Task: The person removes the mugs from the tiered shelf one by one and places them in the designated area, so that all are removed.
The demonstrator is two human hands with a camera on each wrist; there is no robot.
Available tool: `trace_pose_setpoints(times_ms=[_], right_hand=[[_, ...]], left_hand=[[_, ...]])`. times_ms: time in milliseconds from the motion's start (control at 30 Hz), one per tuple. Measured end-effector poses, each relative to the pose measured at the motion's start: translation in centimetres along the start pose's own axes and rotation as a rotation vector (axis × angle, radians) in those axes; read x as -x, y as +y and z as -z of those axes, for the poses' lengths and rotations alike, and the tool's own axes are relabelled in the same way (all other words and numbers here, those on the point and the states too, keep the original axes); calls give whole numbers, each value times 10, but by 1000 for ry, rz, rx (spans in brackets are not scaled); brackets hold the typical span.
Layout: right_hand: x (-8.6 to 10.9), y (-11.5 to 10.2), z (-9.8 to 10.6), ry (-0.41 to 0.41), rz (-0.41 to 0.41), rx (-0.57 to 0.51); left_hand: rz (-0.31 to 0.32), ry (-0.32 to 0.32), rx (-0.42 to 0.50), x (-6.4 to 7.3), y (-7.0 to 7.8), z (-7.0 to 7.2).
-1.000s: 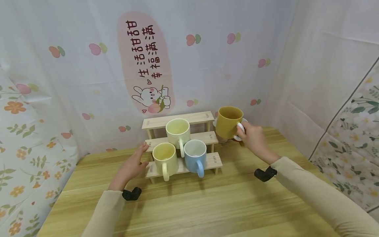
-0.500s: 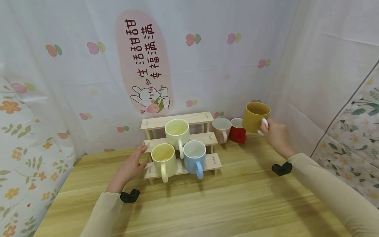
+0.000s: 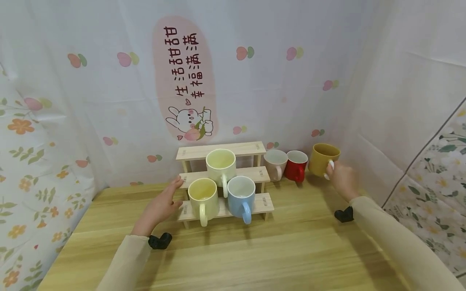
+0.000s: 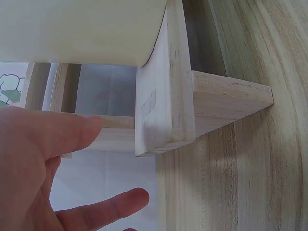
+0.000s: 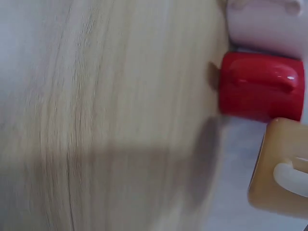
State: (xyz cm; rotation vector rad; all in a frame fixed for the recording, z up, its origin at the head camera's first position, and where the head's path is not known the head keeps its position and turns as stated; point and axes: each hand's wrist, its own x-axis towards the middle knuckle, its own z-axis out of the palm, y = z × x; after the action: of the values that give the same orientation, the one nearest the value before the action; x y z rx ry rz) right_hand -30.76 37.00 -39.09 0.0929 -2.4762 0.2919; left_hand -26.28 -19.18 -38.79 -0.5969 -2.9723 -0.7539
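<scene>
My right hand (image 3: 344,180) grips the white handle of a mustard mug (image 3: 322,159) at the back right. In the right wrist view the mustard mug (image 5: 276,168) hangs a little above the table, its shadow apart from it. My left hand (image 3: 160,208) is at the left end of a three-step wooden rack (image 3: 222,151), fingers extended; in the left wrist view the thumb (image 4: 72,132) lies beside the lowest step, contact unclear. On the rack stand a pale green mug (image 3: 218,159), a pale yellow mug (image 3: 203,198) and a light blue mug (image 3: 241,198).
A pale pink mug (image 3: 274,163) and a red mug (image 3: 295,167) stand on the table right of the rack, left of the mustard mug. White patterned cloth (image 3: 284,89) hangs behind and at both sides. The wooden table (image 3: 233,258) stretches forward of the rack.
My right hand has carried the mustard mug rightward from beside the rack, then lowered it right of the red mug. This uncovered the pink and red mugs. The left hand stays put.
</scene>
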Motion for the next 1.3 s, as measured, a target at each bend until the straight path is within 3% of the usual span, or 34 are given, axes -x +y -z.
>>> trace_pose_setpoints(times_ms=[333,433,600,1100,1300], right_hand=[[4,13,-24,-125,-114,19],[5,15,-27,-125,-141,7],[2,16,-31,-113,-130,34],[1,8,-49,-253,-179,-41],[-4,11,-44,-337,-166,-116]], left_hand=[[16,-11,22,0,3,-1],[13,-7,14,-4,4,-1],[25,-12,4,-5,5,1],[34,-7,-9,-3,1,0],[32,1,-7,-2,-1,-1]])
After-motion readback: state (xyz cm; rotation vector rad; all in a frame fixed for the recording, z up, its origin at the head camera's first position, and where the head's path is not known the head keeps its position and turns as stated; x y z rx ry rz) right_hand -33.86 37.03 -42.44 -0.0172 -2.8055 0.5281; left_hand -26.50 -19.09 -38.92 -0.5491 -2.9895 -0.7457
